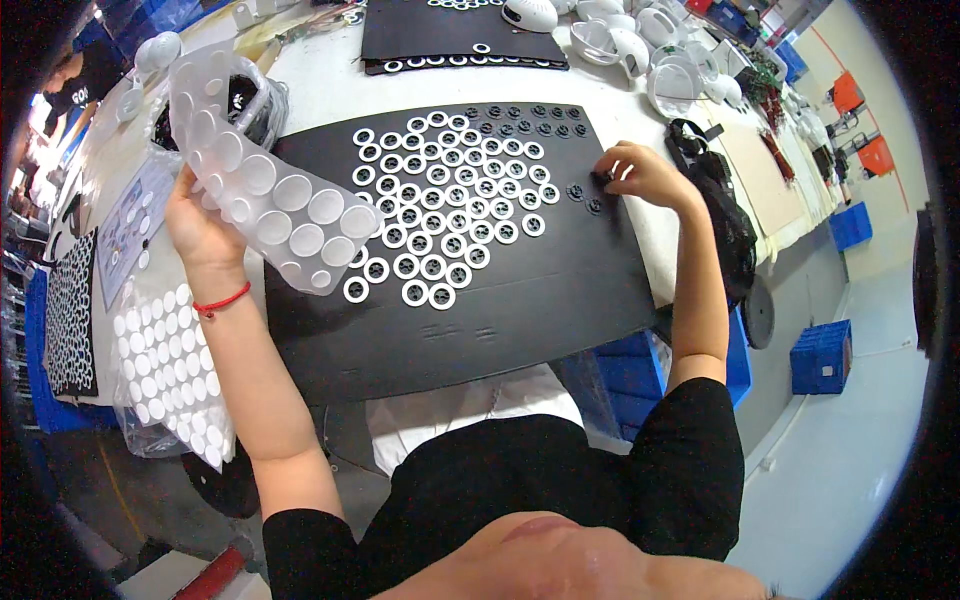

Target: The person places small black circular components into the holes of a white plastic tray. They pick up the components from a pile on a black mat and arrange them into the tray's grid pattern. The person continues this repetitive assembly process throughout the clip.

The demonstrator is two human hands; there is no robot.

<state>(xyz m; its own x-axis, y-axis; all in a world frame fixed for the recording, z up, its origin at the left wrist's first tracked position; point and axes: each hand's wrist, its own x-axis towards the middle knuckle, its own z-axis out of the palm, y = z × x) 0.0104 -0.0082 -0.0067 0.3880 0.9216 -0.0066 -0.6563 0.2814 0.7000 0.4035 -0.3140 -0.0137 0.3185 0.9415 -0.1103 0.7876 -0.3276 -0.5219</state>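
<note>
My left hand (207,232) grips a curling translucent strip (266,172) that carries round white discs. The strip's lower end hangs over the left side of a black board (540,310). Many small black round parts with white rings (437,175) lie grouped on the board. At its far right corner, black round parts without rings (520,128) stand in rows. My right hand (650,180) is at the board's right edge, fingers pinched on a small black round part (601,180), partly hidden by them. Two similar black parts (585,199) lie just below those fingers.
A clear bag of black parts (275,108) stands behind my left hand. Sheets of white round stickers (165,360) lie beside my left forearm. Another black board (450,35) and white plastic shells (660,60) are at the back. A black mesh bag (728,215) lies right.
</note>
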